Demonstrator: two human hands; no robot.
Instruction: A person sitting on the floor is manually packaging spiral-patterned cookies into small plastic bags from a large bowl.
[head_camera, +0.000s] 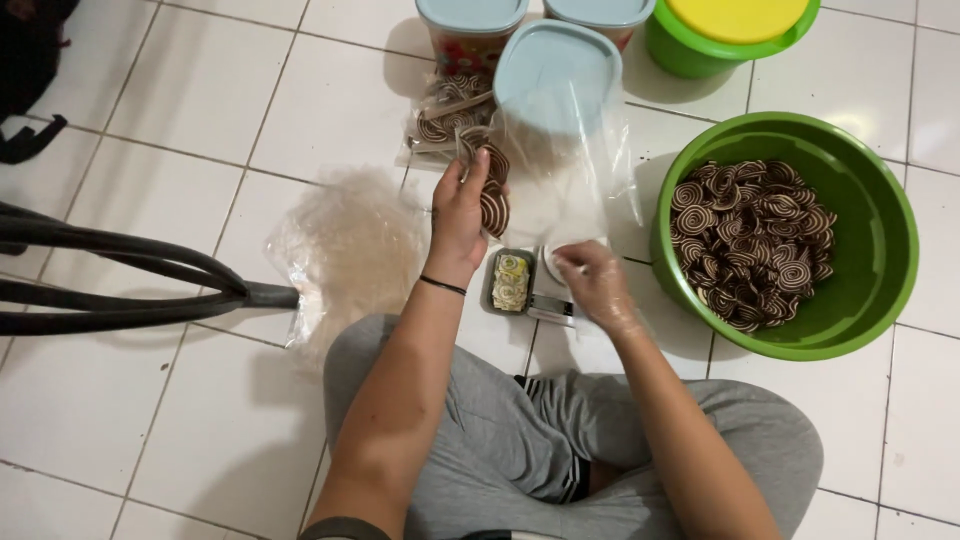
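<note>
My left hand (460, 210) grips the mouth of a clear plastic bag (560, 170) that holds a short column of brown-and-white spiral cookies (494, 195). My right hand (597, 283), covered by a thin clear plastic glove, rests over a small digital scale (540, 290) on the floor, fingertips at the scale's white round platform. A little stack of labels (510, 282) lies on the scale's left side. A green basin (880, 240) full of spiral cookies (752, 240) sits to the right of my right hand.
A pile of clear bags (345, 245) lies left of my left hand. Filled cookie bags (445, 115) and blue-lidded jars (556, 70) stand behind. A green bucket with a yellow lid (735, 30) is top right. Dark curved chair legs (120, 275) reach in from the left.
</note>
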